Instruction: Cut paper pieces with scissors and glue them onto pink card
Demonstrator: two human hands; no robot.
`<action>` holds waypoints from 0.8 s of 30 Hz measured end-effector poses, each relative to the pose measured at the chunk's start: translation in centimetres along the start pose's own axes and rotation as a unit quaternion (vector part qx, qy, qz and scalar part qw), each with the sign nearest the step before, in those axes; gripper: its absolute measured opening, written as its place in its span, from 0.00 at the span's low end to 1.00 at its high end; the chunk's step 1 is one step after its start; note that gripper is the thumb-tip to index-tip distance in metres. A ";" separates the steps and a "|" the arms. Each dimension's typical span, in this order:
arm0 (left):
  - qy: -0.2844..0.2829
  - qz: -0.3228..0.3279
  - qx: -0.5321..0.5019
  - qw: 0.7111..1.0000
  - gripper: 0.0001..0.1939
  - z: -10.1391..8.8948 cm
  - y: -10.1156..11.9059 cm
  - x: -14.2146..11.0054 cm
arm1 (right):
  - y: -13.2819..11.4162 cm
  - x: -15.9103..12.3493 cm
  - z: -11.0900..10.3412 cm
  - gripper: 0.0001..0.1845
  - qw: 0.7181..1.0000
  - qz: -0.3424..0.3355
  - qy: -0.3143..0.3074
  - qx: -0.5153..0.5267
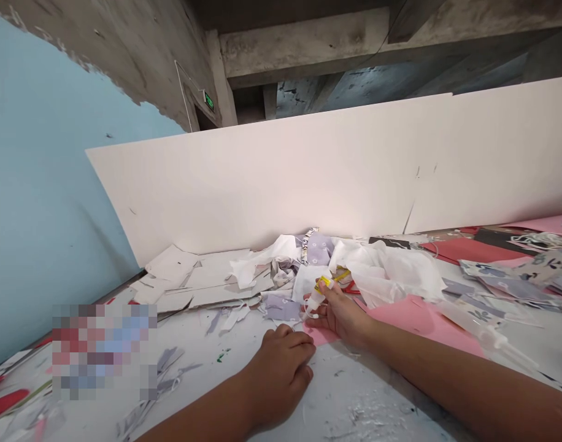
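Observation:
My right hand (343, 316) is closed around a small white glue bottle (315, 299) with a yellow label, held tilted above the table. My left hand (281, 371) rests just left of it on the white tabletop (230, 374), fingers curled in; whatever may be under them is hidden. Close to the bottle lies a lavender patterned fabric piece (281, 308). Pink paper (419, 319) extends beneath my right hand and forearm. Behind the hands is a heap of crumpled white cloth (391, 270) and patterned scraps.
A tall white board (272, 178) stands along the back, beside a blue wall (37, 202). Cardboard pieces (230, 282) are stacked at back left. To the right lie a clear plastic bottle with a nozzle (483, 331), red paper (478, 250) and patterned fabric pieces (538, 270).

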State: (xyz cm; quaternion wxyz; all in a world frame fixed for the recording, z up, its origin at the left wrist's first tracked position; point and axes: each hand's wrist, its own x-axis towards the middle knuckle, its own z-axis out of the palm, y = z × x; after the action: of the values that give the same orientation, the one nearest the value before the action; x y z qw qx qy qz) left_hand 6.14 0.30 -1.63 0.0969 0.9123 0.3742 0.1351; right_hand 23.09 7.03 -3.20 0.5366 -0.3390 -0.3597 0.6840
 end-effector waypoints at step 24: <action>0.010 0.002 -0.017 1.000 0.13 0.2 -0.1 -0.1 | -0.3 0.0 -0.5 0.07 0.999 -0.023 -0.027 -0.009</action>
State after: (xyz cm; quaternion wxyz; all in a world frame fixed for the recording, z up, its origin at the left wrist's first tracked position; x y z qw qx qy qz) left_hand 6.08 0.26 -1.88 0.1078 0.9099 0.3710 0.1509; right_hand 23.69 7.17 -3.21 0.5390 -0.3168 -0.3878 0.6773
